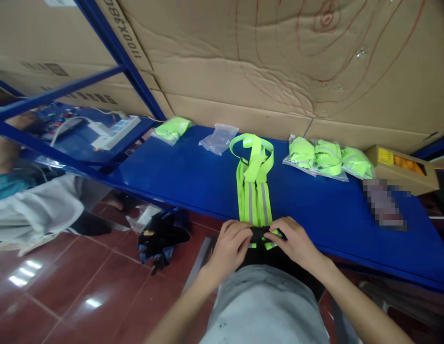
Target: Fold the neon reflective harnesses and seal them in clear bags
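Note:
A neon yellow-green reflective strap harness (pixel 256 191) with grey stripes lies stretched over the blue table, its looped end toward the back. Its near end hangs at the table's front edge, where a black buckle (pixel 258 234) sits between my hands. My left hand (pixel 233 242) is closed on the buckle's left side, fingers bent over it. From the right, my right hand (pixel 291 239) pinches the buckle's other side and the strap beside it. The fingertips partly hide the buckle, so whether it is fastened cannot be told.
Behind the harness lies a clear plastic bag (pixel 219 138). Bagged yellow-green straps rest at the back left (pixel 174 128) and back right (pixel 327 156). A cardboard box (pixel 404 169) stands at the right. A blue metal frame (pixel 114 43) and another person's arm (pixel 5 153) are at left.

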The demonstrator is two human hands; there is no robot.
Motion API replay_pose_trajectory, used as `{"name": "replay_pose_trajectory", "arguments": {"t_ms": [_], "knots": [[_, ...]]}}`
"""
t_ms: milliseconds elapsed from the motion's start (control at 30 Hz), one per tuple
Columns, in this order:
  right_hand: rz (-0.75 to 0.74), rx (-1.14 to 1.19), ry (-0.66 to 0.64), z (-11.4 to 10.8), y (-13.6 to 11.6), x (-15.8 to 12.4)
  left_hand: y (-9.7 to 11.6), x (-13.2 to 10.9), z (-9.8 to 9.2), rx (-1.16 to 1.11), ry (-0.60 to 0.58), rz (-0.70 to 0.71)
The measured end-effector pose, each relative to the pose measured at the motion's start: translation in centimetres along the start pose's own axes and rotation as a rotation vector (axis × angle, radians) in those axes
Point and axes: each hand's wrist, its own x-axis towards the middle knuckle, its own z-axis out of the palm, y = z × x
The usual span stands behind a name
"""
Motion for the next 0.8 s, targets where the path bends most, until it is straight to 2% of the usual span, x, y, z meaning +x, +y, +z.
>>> {"name": "replay_pose_trajectory", "arguments": {"t_ms": [133,233,433,500,633,800], "knots": [[-0.017,0.058,0.033,0.3,-0.2,0.5,-0.2,-0.1,-0.2,0.043,-0.025,0.055],[-0.007,0.08,0.076,0.5,-0.4,0.6,-0.4,-0.3,-1.1,0.052,-0.072,0.101],[-0.006,0.001,0.134,1.1,-0.7,0.5,-1.1,-0.5,-2.9,0.258,-0.367,0.209],[-0.013,-0.026,0.127,1.2,-0.8,0.6,-1.5,-0.6,-2.9,0.331,-0.356,0.24],[-0.09,-0.125,0.078,0.4,-1.0,0.7,-2.1,-0.8,-2.2,0.368,-0.238,0.344],[-0.2,-0.203,-0.161,-1.7,-1.2,0.0,-1.7,-0.1,-2.1,0.308,-0.122,0.32]]}}
